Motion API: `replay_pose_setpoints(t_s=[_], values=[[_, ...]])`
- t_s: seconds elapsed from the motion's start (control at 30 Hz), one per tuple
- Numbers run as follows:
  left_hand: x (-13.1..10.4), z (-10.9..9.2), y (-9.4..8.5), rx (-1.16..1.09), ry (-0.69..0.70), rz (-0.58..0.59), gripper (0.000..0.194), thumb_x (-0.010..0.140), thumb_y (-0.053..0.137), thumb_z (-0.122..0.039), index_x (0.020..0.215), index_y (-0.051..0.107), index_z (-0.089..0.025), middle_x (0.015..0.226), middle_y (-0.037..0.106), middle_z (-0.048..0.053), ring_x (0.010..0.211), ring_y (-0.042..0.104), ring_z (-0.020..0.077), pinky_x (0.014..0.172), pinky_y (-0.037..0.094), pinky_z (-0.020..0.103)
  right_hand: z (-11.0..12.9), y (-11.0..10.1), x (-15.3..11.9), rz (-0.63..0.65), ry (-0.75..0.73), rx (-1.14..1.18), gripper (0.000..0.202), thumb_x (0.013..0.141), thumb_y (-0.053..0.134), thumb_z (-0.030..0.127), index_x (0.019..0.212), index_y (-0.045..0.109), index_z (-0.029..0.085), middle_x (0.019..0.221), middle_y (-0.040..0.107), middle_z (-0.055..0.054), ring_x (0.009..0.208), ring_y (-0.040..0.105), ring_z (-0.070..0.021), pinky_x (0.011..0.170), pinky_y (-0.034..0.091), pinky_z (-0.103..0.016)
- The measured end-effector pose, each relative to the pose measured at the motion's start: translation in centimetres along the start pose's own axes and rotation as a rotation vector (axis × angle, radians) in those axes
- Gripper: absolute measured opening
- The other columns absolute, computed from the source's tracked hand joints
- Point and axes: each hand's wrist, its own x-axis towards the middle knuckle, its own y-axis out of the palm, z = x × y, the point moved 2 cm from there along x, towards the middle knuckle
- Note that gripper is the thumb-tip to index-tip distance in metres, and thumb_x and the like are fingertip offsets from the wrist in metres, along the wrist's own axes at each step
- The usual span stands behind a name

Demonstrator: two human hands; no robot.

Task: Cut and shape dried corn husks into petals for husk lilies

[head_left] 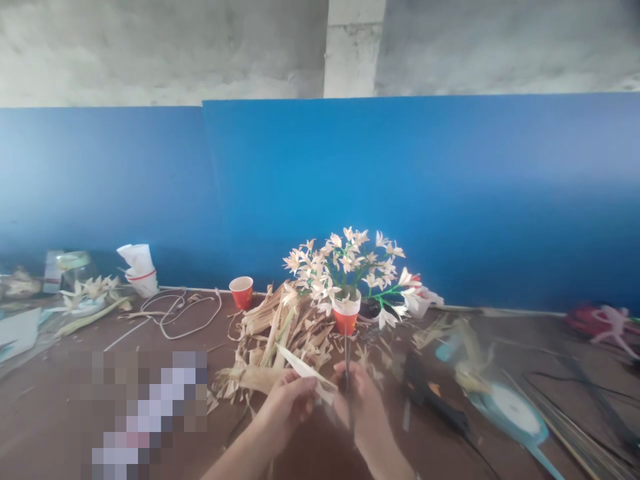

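Note:
My left hand [287, 402] is closed, pinching a pale strip of corn husk [299, 363] between thumb and fingers. Close beside it, my right hand [367, 410] is wrapped around dark scissors [347, 363], whose blades point away from me. The husk's lower end reaches the right hand; whether the blades touch it is hard to make out. Beyond both hands stands a red and white paper cup [345, 323] with a bunch of husk flowers [345, 260] on green stems. A heap of dry corn husks [270, 317] lies just left of it.
Right of my hands lies a dark glue gun [433, 397] with a cord, then a light blue roll [517, 410]. A second red cup [242, 293] and a white cable [185, 317] are at the back left. A blue partition [320, 167] borders the table.

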Motion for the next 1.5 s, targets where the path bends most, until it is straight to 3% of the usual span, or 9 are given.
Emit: replay_pose_setpoints(t_s=[0.3,0.43,0.63,0.77,0.97,1.07,1.2,1.33,1.5], values=[[0.1,-0.7,0.0,-0.013,0.115,-0.052,0.024,0.054,0.08,-0.027,0.062,0.063,-0.012,0.048,0.058,-0.002,0.037,0.043,0.0034,0.036,0.026,0.014,-0.8,-0.4,0.3,0.041,-0.013,0.053,0.034,0.06,0.068,0.043,0.08,0.051,0.021,0.057,0.056,0.001,0.05,0.052,-0.0146,0.046,0.042,-0.025],[0.3,-1.4,-0.6,-0.001,0.182,-0.126,0.028,0.052,0.082,-0.031,0.059,0.062,-0.012,0.045,0.056,-0.003,0.038,0.042,0.0032,0.037,0.027,0.014,-0.4,-1.3,0.4,0.058,0.022,-0.097,0.026,0.066,0.06,0.038,0.082,0.053,0.019,0.055,0.055,0.002,0.05,0.053,-0.0148,0.049,0.042,-0.025],[0.4,-1.4,-0.9,0.094,0.217,-0.115,0.031,0.057,0.078,-0.04,0.059,0.064,-0.011,0.041,0.054,-0.001,0.037,0.042,0.0047,0.036,0.027,0.014,1.4,-2.2,-0.2,0.161,-0.05,-0.286,0.015,0.073,0.053,0.027,0.084,0.057,0.019,0.069,0.061,-0.001,0.065,0.057,-0.0173,0.062,0.044,-0.027],[0.6,-0.9,-0.9,0.085,0.208,-0.08,0.029,0.062,0.075,-0.039,0.062,0.065,-0.011,0.046,0.058,0.0,0.038,0.043,0.0044,0.036,0.028,0.014,1.4,-1.7,-0.5,0.133,-0.083,-0.235,0.017,0.071,0.055,0.027,0.086,0.057,0.018,0.069,0.058,0.0,0.064,0.056,-0.0155,0.062,0.045,-0.025],[0.4,-0.5,-0.4,0.079,0.183,-0.027,0.032,0.061,0.075,-0.041,0.061,0.065,-0.011,0.043,0.056,-0.001,0.036,0.045,0.0056,0.034,0.027,0.015,-0.3,-0.4,0.0,0.048,-0.101,-0.01,0.031,0.064,0.065,0.042,0.079,0.056,0.017,0.062,0.058,0.0,0.057,0.057,-0.0147,0.055,0.048,-0.023],[0.2,-0.4,-0.1,0.155,0.146,-0.003,0.034,0.06,0.075,-0.043,0.059,0.065,-0.01,0.039,0.054,-0.002,0.034,0.043,0.0048,0.033,0.026,0.014,-0.6,-0.3,0.3,-0.032,-0.059,0.021,0.034,0.059,0.068,0.047,0.073,0.057,0.018,0.052,0.056,0.001,0.049,0.055,-0.0147,0.047,0.046,-0.023],[0.5,-0.4,-0.4,0.189,0.18,-0.047,0.034,0.056,0.078,-0.043,0.058,0.064,-0.012,0.043,0.057,-0.001,0.034,0.043,0.0039,0.033,0.026,0.014,-0.4,-0.4,0.0,-0.051,0.02,0.046,0.033,0.063,0.065,0.05,0.069,0.059,0.018,0.049,0.056,0.001,0.045,0.052,-0.0137,0.043,0.044,-0.023],[0.8,-0.4,-0.7,0.179,0.193,-0.057,0.036,0.056,0.077,-0.045,0.057,0.062,-0.012,0.037,0.054,-0.002,0.031,0.04,0.0037,0.032,0.024,0.014,-0.6,-0.6,0.3,-0.009,0.052,0.106,0.036,0.057,0.069,0.049,0.073,0.059,0.018,0.05,0.054,0.003,0.044,0.051,-0.0123,0.041,0.041,-0.022],[0.7,-0.5,-0.8,0.157,0.201,-0.048,0.035,0.059,0.075,-0.044,0.06,0.064,-0.012,0.038,0.054,-0.002,0.033,0.042,0.0043,0.034,0.026,0.014,-1.6,-0.8,1.6,0.115,0.222,0.127,0.036,0.048,0.073,0.045,0.068,0.058,0.019,0.046,0.051,0.005,0.039,0.049,-0.0117,0.038,0.038,-0.022]])
